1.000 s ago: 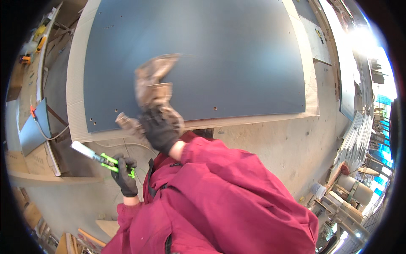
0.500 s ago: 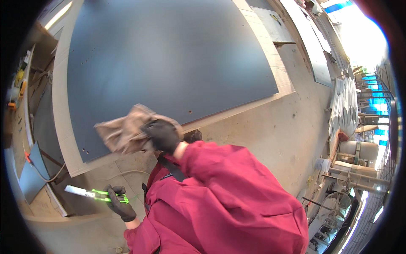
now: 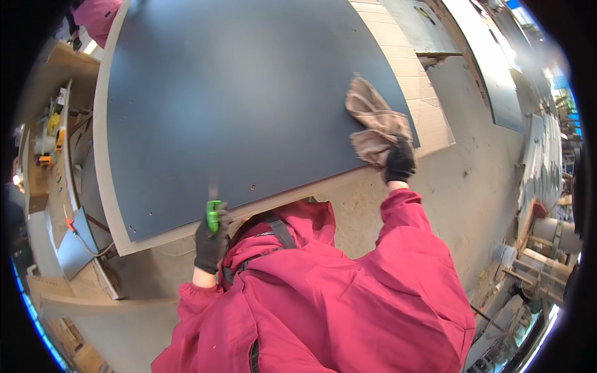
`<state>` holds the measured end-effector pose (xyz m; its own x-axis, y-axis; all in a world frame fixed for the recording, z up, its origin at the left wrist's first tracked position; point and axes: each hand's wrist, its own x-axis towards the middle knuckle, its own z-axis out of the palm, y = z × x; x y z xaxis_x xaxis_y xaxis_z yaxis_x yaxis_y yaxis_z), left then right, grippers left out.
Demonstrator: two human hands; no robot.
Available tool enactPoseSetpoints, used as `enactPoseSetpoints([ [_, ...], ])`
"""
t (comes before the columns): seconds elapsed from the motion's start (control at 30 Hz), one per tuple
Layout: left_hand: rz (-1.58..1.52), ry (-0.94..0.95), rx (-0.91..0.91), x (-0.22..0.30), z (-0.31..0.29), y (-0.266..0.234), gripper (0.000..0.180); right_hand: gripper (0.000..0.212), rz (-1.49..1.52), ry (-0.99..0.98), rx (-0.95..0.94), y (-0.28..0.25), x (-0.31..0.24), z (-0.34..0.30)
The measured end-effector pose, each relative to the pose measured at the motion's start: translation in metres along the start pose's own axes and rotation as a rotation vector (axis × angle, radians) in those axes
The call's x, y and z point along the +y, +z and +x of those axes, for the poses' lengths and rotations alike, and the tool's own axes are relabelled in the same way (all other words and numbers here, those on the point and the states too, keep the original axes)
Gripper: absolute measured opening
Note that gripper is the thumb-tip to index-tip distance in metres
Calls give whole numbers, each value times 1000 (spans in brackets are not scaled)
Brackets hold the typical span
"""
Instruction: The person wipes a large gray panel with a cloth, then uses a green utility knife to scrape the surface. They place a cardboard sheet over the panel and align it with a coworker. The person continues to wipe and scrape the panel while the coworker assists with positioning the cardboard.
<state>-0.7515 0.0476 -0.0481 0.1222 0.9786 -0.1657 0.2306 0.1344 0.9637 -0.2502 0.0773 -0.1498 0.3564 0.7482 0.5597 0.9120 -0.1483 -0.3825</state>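
A large dark grey-blue panel (image 3: 249, 105) with small drilled holes lies flat in front of me on cardboard (image 3: 430, 115). At its near right corner, my right hand (image 3: 399, 165), in a black glove, is closed on a crumpled brown cloth (image 3: 372, 115) that rests on the panel. My left hand (image 3: 211, 245), also black-gloved, grips a green-handled tool (image 3: 213, 216) by the panel's near edge, left of my body. Its pale, flat front end points away from me and is smeared by motion, so its exact kind is unclear.
On the left, a workbench (image 3: 67, 161) carries yellow and orange items, and a small blue-grey board (image 3: 76, 244) leans beside it. Another person (image 3: 99, 18) is at the far left. Pliers (image 3: 425, 15) lie on a board at the far right; machinery (image 3: 516, 317) stands at the lower right.
My right hand has swept the cloth from the panel's near left to its near right corner. My left hand has risen toward the panel's edge, turning the green-handled tool to point away from me.
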Motion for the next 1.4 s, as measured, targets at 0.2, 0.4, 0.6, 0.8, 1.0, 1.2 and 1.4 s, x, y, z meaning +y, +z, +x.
enactPoseSetpoints([
  [0.2, 803, 280, -281, 16, 23, 79, 40, 30, -321, 432, -345, -20, 158, 23],
  [0.4, 595, 205, -523, 27, 13, 123, 38, 35, -434, 377, -249, -100, 190, 29],
  [0.6, 175, 21, -412, 48, 15, 130, 23, 32, 960, 594, -120, -130, 15, 98],
  [0.8, 152, 85, -48, 33, 13, 78, 17, 56, 847, -194, -901, -84, -120, 92],
  [1.0, -198, -33, 245, -14, -31, 7, 26, 64, -142, -542, -928, 38, -229, 16],
  [1.2, -312, -45, 540, -49, -33, -49, 23, 58, 277, -1166, -1078, 59, -375, -70],
  [1.4, -375, -77, 731, -72, 11, -92, 30, 44, 697, -1146, -1001, 121, -446, -58],
])
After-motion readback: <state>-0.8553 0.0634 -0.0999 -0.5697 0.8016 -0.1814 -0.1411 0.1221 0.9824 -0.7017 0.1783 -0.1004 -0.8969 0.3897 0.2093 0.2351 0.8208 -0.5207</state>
